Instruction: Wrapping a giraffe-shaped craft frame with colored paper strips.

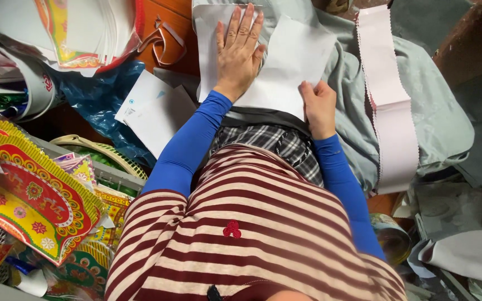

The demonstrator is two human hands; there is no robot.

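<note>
A white sheet of paper [294,53] lies on a grey cloth [442,111] over my lap. My left hand [240,50] presses flat on the sheet's left half, fingers spread and pointing away from me. My right hand [319,106] pinches the sheet's near right edge between thumb and fingers. Both arms wear blue sleeves below a red-and-white striped shirt.
A long pale pink strip with zigzag edges [389,100] lies on the cloth to the right. More white sheets [152,108] sit at left on a blue plastic bag [93,92]. Colourful ornate red, yellow and green paper pieces [34,200] pile at far left. A paper stack [68,28] fills the top left.
</note>
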